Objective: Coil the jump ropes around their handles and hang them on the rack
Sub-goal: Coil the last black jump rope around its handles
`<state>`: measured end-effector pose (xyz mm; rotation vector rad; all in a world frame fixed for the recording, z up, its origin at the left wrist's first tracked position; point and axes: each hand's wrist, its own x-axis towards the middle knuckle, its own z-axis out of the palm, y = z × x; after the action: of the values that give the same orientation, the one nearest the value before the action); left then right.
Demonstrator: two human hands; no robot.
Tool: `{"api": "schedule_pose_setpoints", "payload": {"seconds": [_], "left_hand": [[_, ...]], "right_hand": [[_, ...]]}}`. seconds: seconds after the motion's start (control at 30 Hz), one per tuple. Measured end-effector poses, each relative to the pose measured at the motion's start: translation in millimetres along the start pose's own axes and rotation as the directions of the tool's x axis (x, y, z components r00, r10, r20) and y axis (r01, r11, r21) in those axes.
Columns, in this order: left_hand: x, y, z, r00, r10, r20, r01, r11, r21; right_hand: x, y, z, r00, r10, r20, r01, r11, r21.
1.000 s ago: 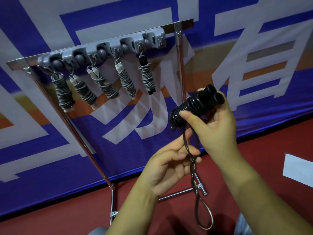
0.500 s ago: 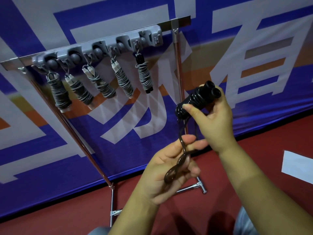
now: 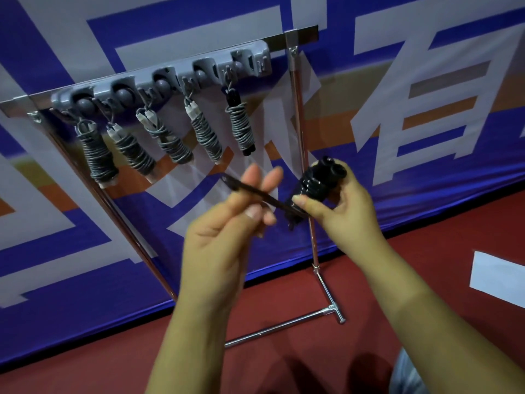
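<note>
A: Five wound ropes (image 3: 181, 143) are already hanging on the rack (image 3: 159, 81); the black one is sitting just below its right end.

B: Right hand (image 3: 345, 211) is wrapping its grip round the paired handles (image 3: 319, 186), firm and stiff. Left hand (image 3: 224, 231) is pinching the limp, light rope tail (image 3: 250, 191), probably slippery, so I'd be holding it taut.

A blue, white and orange banner (image 3: 426, 115) backs a red floor (image 3: 426, 265) bearing what looks like white paper (image 3: 500, 275).
</note>
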<state>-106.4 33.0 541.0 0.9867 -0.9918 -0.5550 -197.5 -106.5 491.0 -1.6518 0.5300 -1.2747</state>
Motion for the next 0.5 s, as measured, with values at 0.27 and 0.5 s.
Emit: {"api": "schedule_pose_setpoints", "payload": {"seconds": [0.27,0.5], "left_hand": [[37,-14,-32,0.98,0.145,-0.139,-0.053,0.853,0.519],[57,-26,-52,0.969,0.246,0.029,-0.154,0.506,0.849]], "right_hand": [[-23,7,-16,0.97,0.116,0.212,-0.156,0.97,0.185],[-24,-4,-22,0.91,0.192,0.367,-0.316,0.894,0.316]]}}
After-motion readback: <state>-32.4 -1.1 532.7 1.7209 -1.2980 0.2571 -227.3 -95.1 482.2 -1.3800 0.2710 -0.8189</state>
